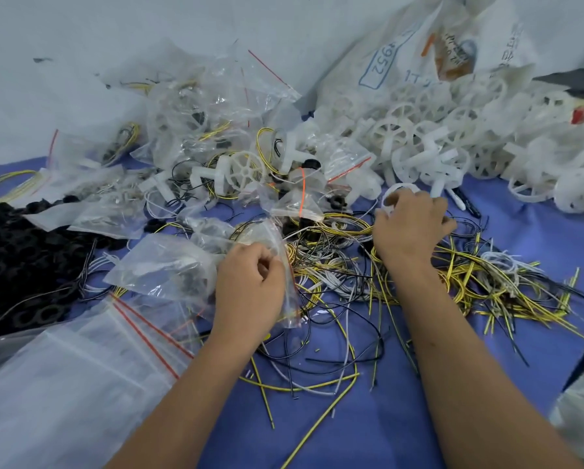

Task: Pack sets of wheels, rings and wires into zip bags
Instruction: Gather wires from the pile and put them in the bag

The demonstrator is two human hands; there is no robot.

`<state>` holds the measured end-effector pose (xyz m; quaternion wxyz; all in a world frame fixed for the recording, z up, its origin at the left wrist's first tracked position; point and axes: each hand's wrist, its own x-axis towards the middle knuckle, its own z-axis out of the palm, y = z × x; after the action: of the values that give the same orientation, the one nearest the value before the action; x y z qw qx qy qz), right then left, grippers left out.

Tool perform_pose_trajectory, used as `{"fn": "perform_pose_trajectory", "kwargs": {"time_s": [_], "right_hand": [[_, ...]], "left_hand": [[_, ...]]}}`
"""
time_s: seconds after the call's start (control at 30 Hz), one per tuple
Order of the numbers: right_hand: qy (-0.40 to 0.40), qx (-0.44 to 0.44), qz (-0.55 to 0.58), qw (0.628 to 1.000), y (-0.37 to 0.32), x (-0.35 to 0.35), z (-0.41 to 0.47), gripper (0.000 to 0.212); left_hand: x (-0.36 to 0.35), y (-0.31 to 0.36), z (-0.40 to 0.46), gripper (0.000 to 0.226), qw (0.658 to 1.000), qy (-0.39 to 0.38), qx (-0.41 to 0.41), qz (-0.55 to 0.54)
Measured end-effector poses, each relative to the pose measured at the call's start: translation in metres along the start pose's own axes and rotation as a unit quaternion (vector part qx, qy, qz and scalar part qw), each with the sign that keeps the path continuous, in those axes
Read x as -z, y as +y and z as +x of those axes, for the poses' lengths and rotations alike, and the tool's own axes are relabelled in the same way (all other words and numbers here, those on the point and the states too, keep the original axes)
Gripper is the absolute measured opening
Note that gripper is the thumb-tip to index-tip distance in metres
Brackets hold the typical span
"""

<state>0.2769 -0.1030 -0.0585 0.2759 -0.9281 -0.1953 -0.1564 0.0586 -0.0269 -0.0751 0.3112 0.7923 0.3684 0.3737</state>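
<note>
A blue-covered desk (pixel 402 418) carries the whole job. Along its far right edge, a heap of white wheels (pixel 453 137) spills from a printed white sack (pixel 419 55) propped against the wall. At the far middle sits a mound of filled zip bags (pixel 209 106), wheels and coiled wires showing through the clear plastic. A stack of empty zip bags (pixel 64 384) with red seal strips lies at the near left corner, and just beyond it, along the left edge, a pile of black rings (pixel 16 252). Loose yellow, black and white wires (pixel 334 286) tangle across the middle and right of the desk.

The left hand (pixel 250 286), fingers curled, pinches the mouth of a clear zip bag (pixel 169 269) that lies on its side at the desk's centre, dark parts dimly visible inside. The right hand (pixel 412 225) reaches to the foot of the wheel heap, fingers bent down around a white wheel (pixel 399 191) whose rim shows above the fingertips; how firmly it grips cannot be told.
</note>
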Motion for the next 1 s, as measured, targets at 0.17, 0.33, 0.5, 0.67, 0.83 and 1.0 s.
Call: {"fn": "perform_pose_trajectory", "kwargs": {"time_s": [0.17, 0.33, 0.5, 0.67, 0.83, 1.0], "right_hand": [[-0.115, 0.046, -0.046, 0.991, -0.003, -0.008, -0.001, 0.053], [-0.07, 0.083, 0.017, 0.994, -0.004, -0.009, -0.001, 0.045], [-0.022, 0.039, 0.031, 0.999, -0.006, -0.009, -0.003, 0.069], [-0.124, 0.067, -0.021, 0.99, -0.003, -0.018, 0.0, 0.061], [-0.091, 0.061, 0.002, 0.994, -0.003, -0.02, 0.003, 0.047], [-0.074, 0.07, -0.016, 0.995, -0.003, -0.018, 0.002, 0.032]], "left_hand": [[-0.002, 0.0, -0.002, 0.031, 1.0, -0.009, 0.024, 0.018], [0.0, -0.003, -0.001, 0.034, 0.996, -0.001, 0.011, 0.084], [0.009, -0.01, 0.004, 0.025, 0.994, 0.007, 0.013, 0.109], [0.02, -0.02, 0.013, 0.021, 0.981, 0.002, 0.034, 0.191], [0.023, -0.022, 0.015, 0.027, 0.98, 0.016, 0.042, 0.195], [0.023, -0.024, 0.015, 0.026, 0.98, 0.015, 0.036, 0.193]]}}
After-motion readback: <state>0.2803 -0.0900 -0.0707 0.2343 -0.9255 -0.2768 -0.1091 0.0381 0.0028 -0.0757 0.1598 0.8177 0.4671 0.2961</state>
